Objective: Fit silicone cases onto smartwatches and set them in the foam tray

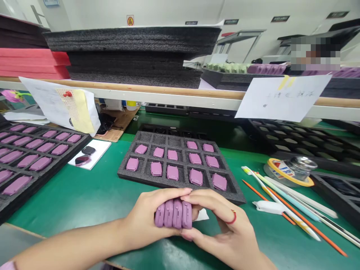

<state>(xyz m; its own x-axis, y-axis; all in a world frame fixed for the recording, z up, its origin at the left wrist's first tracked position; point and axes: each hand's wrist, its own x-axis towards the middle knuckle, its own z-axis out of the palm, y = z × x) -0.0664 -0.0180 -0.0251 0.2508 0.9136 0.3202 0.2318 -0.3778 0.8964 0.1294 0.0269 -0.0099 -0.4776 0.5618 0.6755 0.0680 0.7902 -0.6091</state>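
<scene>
We record the left hand (146, 214) and right hand (222, 228) squeezing four mauve rubbery pieces (173, 213) together, just near the black foam tray (180, 184) on the green desk (70, 202).

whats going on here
A person holds four purple pieces pressed side by side between the left hand grip and the right hand grip, over a green mat. Just ahead sits a black foam tray with matching pieces in its slots, and another filled tray lies to the left.
</scene>
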